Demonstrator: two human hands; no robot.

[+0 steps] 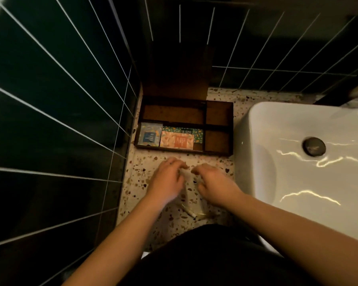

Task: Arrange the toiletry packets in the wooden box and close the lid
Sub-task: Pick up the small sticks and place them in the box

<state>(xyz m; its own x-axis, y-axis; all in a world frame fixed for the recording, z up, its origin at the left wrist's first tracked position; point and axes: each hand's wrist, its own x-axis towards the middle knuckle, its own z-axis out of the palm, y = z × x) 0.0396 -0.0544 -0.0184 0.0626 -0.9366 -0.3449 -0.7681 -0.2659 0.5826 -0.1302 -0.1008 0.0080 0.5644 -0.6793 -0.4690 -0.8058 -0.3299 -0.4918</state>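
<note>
A dark wooden box (219,150) stands on the speckled counter with its lid (176,77) raised against the tiled wall. Its front left compartment holds a blue packet (150,134), an orange packet (177,140) and a green packet (191,132) partly under the orange one. In front of the box, my left hand (167,178) and my right hand (212,182) rest palm down on long clear-wrapped items (189,178) lying on the counter. Fingers of both hands touch the wrapping; whether either grips it is unclear. The wrapped ends (192,213) stick out toward me.
A white sink basin (298,182) with a metal drain (314,146) fills the right side. Dark green tiled walls close in on the left and back. The terrazzo counter (145,162) is a narrow strip between wall and basin.
</note>
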